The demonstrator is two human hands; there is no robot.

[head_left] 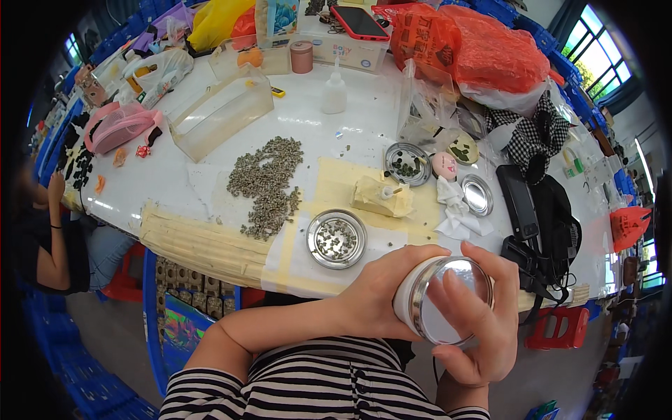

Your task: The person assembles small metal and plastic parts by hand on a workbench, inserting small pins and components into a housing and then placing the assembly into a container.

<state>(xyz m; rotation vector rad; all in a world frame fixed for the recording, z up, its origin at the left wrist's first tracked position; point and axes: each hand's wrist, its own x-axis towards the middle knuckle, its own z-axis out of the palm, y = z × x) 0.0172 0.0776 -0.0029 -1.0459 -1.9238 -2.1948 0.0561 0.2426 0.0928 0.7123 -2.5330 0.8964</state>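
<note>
- White and round, a small jar [413,297] with a metal rim sits in both hands just below the table's near edge, over a striped shirt.
- Left hand [381,290] wraps the jar's body from behind, fingers curled shut around it.
- Right hand [483,322] covers the clear lid [448,301], fingers spread across its face and thumb under the rim, gripping rather than resting.
- Judging by the grip, the lid is being turned or seated on the jar; which way cannot be told.
- Next move likely calls for a firm counter-twist, left hand holding the jar steady.
- On the white table [189,189] lie a heap of grey-green pellets [269,182] and a metal dish [337,239] holding a few more, well apart from the jar.
</note>
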